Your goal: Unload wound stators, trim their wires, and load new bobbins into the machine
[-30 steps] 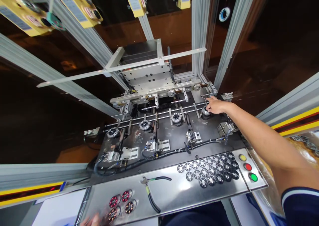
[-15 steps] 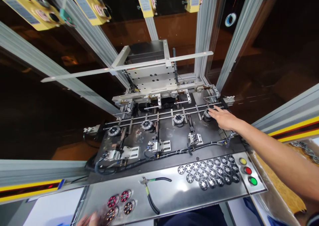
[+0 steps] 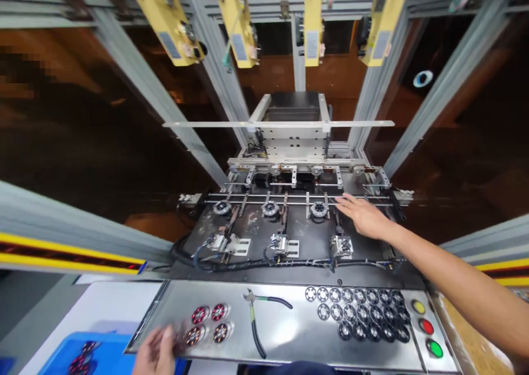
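My right hand [image 3: 363, 216] reaches out over the black fixture plate [image 3: 306, 237] with its fingers stretched flat and nothing in it. It lies over the rightmost station, just right of a round wound part [image 3: 319, 209] on its seat. Two more such parts [image 3: 270, 208] [image 3: 222, 207] sit on seats further left. My left hand [image 3: 155, 353] is blurred at the near left edge of the steel tray [image 3: 289, 336]. It is beside several round parts with copper windings [image 3: 209, 322].
Rows of several dark and silver round parts [image 3: 359, 311] lie on the tray's right side. Green-handled pliers [image 3: 256, 320] lie mid-tray. Yellow [image 3: 418, 307], red [image 3: 425, 326] and green [image 3: 433, 348] buttons sit at the right end. A blue bin [image 3: 82, 355] stands at lower left. Yellow units [image 3: 239, 27] hang overhead.
My right hand has drawn back from the far-right station toward me and a little left, with its fingers flattening. My left hand has come further into view beside the copper-wound parts. The view has tilted up.
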Demonstrator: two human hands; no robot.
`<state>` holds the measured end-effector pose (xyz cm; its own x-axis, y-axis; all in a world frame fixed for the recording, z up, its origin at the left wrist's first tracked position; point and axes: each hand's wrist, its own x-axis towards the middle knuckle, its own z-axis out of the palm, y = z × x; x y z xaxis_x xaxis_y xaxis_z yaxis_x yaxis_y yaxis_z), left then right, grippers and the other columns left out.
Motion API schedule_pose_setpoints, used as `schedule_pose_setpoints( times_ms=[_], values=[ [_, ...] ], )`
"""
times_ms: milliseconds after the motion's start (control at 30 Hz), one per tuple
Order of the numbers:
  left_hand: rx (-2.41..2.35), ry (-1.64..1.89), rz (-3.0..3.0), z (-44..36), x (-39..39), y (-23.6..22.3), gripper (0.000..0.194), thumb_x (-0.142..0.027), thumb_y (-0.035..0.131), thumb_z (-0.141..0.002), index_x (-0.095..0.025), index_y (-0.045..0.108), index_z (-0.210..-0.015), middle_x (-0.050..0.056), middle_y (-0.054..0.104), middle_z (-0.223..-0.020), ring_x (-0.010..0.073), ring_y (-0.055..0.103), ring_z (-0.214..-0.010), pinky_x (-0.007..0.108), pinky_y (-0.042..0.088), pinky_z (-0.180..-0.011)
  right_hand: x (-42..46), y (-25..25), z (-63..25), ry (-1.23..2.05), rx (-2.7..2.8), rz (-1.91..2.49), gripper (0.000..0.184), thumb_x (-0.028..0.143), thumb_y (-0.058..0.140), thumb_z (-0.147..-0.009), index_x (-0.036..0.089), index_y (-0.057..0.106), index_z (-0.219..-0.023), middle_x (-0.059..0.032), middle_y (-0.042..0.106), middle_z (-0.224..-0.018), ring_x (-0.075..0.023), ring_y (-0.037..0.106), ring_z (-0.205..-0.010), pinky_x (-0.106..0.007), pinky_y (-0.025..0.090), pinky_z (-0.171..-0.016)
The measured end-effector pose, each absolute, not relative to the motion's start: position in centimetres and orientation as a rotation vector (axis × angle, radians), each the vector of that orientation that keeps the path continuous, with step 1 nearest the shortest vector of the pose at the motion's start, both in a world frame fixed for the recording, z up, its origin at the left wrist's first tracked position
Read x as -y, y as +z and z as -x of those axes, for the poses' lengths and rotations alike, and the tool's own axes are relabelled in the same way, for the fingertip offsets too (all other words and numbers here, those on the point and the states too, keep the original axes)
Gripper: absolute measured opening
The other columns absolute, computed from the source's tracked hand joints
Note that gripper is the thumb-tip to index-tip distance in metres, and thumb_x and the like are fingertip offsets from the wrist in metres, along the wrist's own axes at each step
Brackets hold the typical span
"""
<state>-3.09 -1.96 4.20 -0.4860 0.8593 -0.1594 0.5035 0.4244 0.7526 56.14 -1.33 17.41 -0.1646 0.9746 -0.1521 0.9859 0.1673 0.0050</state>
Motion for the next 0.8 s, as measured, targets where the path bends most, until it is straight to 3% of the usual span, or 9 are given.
schedule_pose_setpoints(
  times_ms=[100, 267, 400, 500, 600, 700, 800],
  values=[
    [-2.133, 0.927, -1.121, 3.6, 2.4, 3.9, 0.072, -0.068, 0.058, -0.060, -0.017, 0.060, -0.111, 0.015, 0.070, -0.106, 0.0377, 0.067, -0.103, 0.053, 0.052, -0.094, -1.5, 17.0, -54.4, -0.230, -2.462, -1.720, 0.081, -0.006, 0.043, -0.074, 0.024, 0.040, -0.149, -0.0012, 0.031, -0.161, -0.0245, 0.021, -0.151, -0.046, 0.032, -0.117],
    [-2.212, 0.917, -1.147, 5.2, 4.0, 4.9, 0.074, -0.068, 0.054, -0.068, -0.015, 0.060, -0.119, 0.018, 0.069, -0.118, 0.0380, 0.067, -0.107, 0.052, 0.053, -0.093, -3.8, 15.2, -54.4, -0.294, -2.530, -1.585, 0.089, -0.007, 0.044, -0.067, 0.025, 0.039, -0.150, -0.0019, 0.035, -0.159, -0.0270, 0.023, -0.150, -0.052, 0.031, -0.116],
    [-2.209, 0.937, -1.555, 4.0, 3.2, 8.9, 0.060, -0.062, 0.052, -0.078, -0.018, 0.062, -0.118, 0.014, 0.072, -0.112, 0.0340, 0.072, -0.093, 0.049, 0.057, -0.083, -4.1, 14.3, -55.6, -0.267, -2.568, -1.550, 0.089, -0.008, 0.040, -0.068, 0.027, 0.040, -0.149, -0.0003, 0.037, -0.158, -0.0259, 0.027, -0.149, -0.051, 0.034, -0.115],
    [-1.858, 1.088, -2.136, -1.1, -0.6, 13.5, 0.044, -0.047, 0.050, -0.090, -0.017, 0.059, -0.121, 0.015, 0.072, -0.114, 0.0285, 0.071, -0.096, 0.045, 0.055, -0.090, -4.1, 14.0, -55.8, -0.201, -2.604, -1.523, 0.088, -0.007, 0.040, -0.068, 0.028, 0.041, -0.148, -0.0013, 0.039, -0.157, -0.0262, 0.031, -0.148, -0.052, 0.037, -0.112],
    [-1.364, 0.781, -2.633, -8.6, -6.3, 16.7, 0.038, -0.030, 0.040, -0.099, -0.012, 0.056, -0.127, 0.020, 0.068, -0.125, 0.0264, 0.065, -0.114, 0.044, 0.051, -0.098, -4.2, 14.0, -55.3, -0.088, -2.635, -1.491, 0.078, -0.005, 0.040, -0.074, 0.027, 0.048, -0.144, -0.0039, 0.045, -0.153, -0.0294, 0.037, -0.144, -0.054, 0.041, -0.108],
    [-1.095, 0.515, -2.776, -15.7, -11.7, 16.8, 0.038, -0.029, 0.049, -0.096, -0.020, 0.056, -0.133, 0.010, 0.060, -0.141, 0.0226, 0.052, -0.133, 0.039, 0.044, -0.109, -4.6, 14.3, -54.3, 0.036, -2.667, -1.447, 0.061, -0.002, 0.041, -0.081, 0.020, 0.058, -0.135, -0.0108, 0.055, -0.146, -0.0314, 0.046, -0.138, -0.054, 0.043, -0.105],
    [-0.974, 0.295, -2.825, -19.9, -14.9, 15.0, 0.047, -0.026, 0.058, -0.092, -0.021, 0.052, -0.138, 0.008, 0.048, -0.152, 0.0281, 0.037, -0.144, 0.047, 0.038, -0.114, -4.7, 15.8, -53.8, 0.163, -2.686, -1.448, 0.051, -0.002, 0.042, -0.083, 0.014, 0.063, -0.128, -0.0173, 0.054, -0.144, -0.0324, 0.048, -0.136, -0.053, 0.045, -0.104]
  ],
)
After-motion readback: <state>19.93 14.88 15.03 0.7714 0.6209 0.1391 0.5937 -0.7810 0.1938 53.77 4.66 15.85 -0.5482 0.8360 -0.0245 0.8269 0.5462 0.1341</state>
